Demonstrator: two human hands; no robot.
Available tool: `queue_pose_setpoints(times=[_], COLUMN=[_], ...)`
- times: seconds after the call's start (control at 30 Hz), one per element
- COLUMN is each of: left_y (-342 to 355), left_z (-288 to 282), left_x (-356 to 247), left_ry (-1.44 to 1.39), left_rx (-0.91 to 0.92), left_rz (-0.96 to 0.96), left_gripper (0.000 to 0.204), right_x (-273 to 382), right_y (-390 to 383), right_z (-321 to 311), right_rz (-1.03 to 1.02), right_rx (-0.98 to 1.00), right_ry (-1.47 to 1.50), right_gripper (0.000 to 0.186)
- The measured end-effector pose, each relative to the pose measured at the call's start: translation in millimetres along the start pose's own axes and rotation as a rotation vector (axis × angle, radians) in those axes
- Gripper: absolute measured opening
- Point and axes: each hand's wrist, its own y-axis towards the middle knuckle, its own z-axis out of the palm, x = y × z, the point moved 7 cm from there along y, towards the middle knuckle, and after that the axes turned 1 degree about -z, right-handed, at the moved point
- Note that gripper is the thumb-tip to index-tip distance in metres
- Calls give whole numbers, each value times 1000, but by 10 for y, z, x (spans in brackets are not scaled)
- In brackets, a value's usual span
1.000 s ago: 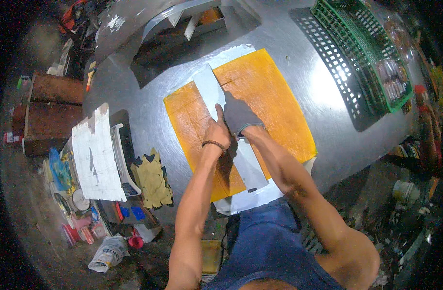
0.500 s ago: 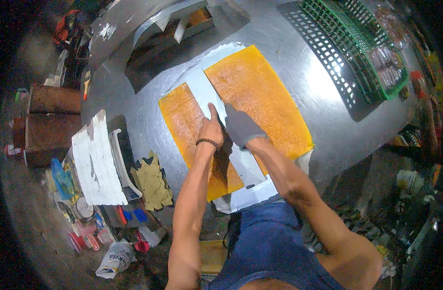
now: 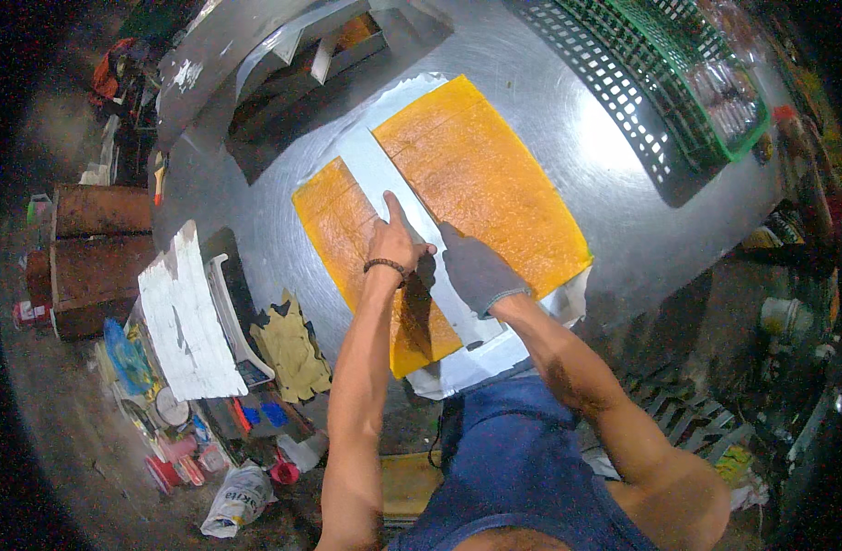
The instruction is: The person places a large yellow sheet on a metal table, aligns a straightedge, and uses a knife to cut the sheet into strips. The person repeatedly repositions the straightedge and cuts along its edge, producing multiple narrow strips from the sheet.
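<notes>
Two flat orange-yellow slabs lie on white sheeting (image 3: 352, 147), a wide slab (image 3: 480, 174) on the right and a narrower slab (image 3: 333, 207) on the left, with a pale strip between them. My bare left hand (image 3: 395, 241), with a dark beaded bracelet at the wrist, rests at the inner edge of the narrow slab. Its index finger points forward and its thumb sticks out sideways. A grey glove covers my right hand (image 3: 480, 271), which is closed at the inner edge of the wide slab. Whatever it grips is hidden under the glove.
The metal table (image 3: 623, 248) carries a green plastic basket (image 3: 687, 92) holding clear packages at the far right. A metal box-like frame (image 3: 320, 64) stands at the far left. Beyond the left edge are a worn white board (image 3: 189, 312), a brush (image 3: 159, 179) and brown boxes (image 3: 104, 248).
My right hand has drawn back toward me along the wide slab's inner edge, widening the gap between my hands. My left thumb has spread outward. The whole view has shifted slightly.
</notes>
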Motion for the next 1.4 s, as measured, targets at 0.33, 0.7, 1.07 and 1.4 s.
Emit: queue_pose_setpoints(times=[0.33, 0.7, 1.07, 1.4], left_y=[118, 175, 245, 195], left_z=[126, 168, 187, 134], left_x=[131, 179, 194, 156], left_ry=[-119, -108, -75, -37], left_rx=[64, 53, 58, -7], left_rz=[-13, -6, 38, 118], left_gripper=[137, 137, 134, 132], right_x=[-306, -358, -413, -467], right_y=[-360, -711, -1084, -1282], right_z=[185, 130, 64, 70], right_rz=[120, -12, 25, 109], right_rx=[168, 16, 33, 196], right_ry=[-16, 0, 78, 135], right_gripper=[34, 38, 35, 41])
